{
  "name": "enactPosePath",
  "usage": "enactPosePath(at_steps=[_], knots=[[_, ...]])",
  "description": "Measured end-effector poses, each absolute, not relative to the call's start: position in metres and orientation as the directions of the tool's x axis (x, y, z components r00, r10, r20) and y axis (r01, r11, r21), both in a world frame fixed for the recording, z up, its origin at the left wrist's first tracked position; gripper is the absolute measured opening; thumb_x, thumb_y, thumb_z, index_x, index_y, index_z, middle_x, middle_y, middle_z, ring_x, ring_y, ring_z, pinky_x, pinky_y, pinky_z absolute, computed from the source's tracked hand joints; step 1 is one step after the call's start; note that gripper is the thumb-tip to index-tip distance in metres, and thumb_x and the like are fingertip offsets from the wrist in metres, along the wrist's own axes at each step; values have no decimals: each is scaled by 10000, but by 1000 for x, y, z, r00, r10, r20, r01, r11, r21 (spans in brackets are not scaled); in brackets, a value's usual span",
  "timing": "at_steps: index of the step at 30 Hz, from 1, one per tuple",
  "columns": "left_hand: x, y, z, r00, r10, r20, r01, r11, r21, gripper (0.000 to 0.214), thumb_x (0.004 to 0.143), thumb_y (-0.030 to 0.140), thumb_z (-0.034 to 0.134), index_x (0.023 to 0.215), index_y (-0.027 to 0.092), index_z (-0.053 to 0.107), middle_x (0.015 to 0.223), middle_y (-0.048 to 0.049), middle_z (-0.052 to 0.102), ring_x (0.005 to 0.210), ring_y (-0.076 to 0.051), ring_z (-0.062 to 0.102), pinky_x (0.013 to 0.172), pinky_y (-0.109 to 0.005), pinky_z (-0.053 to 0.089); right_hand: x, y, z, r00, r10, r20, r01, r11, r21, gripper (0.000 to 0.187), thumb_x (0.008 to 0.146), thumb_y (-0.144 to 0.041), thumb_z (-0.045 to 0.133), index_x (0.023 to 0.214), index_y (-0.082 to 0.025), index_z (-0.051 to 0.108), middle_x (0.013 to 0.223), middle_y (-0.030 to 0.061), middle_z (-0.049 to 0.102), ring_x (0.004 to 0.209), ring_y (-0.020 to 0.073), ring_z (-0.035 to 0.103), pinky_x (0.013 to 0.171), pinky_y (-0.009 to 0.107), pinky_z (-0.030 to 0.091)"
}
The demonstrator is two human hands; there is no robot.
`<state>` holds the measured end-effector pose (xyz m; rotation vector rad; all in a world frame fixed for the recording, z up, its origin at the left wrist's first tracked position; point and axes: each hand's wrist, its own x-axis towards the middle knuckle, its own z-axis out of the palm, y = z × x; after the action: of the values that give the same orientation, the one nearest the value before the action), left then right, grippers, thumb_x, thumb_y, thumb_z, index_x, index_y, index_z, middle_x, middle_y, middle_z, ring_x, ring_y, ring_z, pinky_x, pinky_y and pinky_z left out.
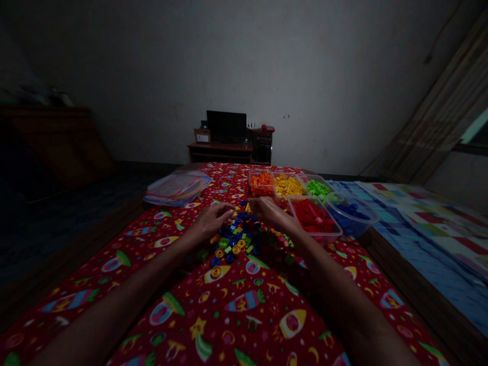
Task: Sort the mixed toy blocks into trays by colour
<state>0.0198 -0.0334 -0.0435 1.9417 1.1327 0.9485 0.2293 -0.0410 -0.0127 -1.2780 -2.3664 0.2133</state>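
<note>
Here, our left hand (211,219) lies palm down over the red rocket-print cloth (244,315), its fingers (225,212) bent loosely and pointing inward at the heap of small mixed-colour plastic building pieces (234,241). The light is too dim for us to tell whether anything is pinched under them. Our right hand (269,209) mirrors it from the other side, its fingers (256,204) curled toward the left ones with only a narrow gap between, and again we cannot tell whether a piece is held. The heap sits just below and between both sets of fingertips (blue, yellow, green and orange bits, several ring-shaped) and spreads back toward our wrists. Just beyond the right fingertips stands a clear plastic tub of orange pieces (261,184), with a clear tub of yellow pieces (288,185) and a clear tub of green pieces (318,189) next along to the right. On the outer side of the right knuckles is a clear rectangular tub of red pieces (314,216), and past it a round clear bowl of blue pieces (353,213). Beyond the left fingertips, off to the left, lies a flat stack of translucent plastic lids (177,188).
</note>
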Motion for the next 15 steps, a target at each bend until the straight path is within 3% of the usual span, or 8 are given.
enactPosePath(at_steps=[6,8,11,15], knots=[[4,-29,-33,292,914,283,557,-403,726,419,748,467,494,991,160,646,842,-59,721,761,-226,656,695,-320,505,290,15,35,-126,921,369,959,208,-194,173,796,-188,567,890,-80,666,798,102,650,656,127,528,580,220,346],[0,-26,-34,276,918,284,600,-396,695,404,752,449,480,986,171,656,860,-58,723,777,-230,654,708,-322,505,306,32,44,-59,943,327,979,118,-165,233,791,-228,591,968,-90,653,843,117,663,671,142,556,592,224,376],[-7,-21,-39,275,901,335,677,-429,598,370,762,420,460,958,189,673,942,-66,716,879,-243,640,800,-331,487,317,42,46,-94,948,305,989,124,-82,321,763,-270,636,1047,-120,635,925,132,672,756,170,582,631,228,400],[-15,-13,-54,281,877,390,746,-455,487,408,806,431,392,986,178,658,1039,-92,683,986,-248,606,892,-338,446,308,25,29,-248,923,295,962,271,-41,210,804,-189,534,934,-109,679,843,113,676,728,155,570,623,225,374]])
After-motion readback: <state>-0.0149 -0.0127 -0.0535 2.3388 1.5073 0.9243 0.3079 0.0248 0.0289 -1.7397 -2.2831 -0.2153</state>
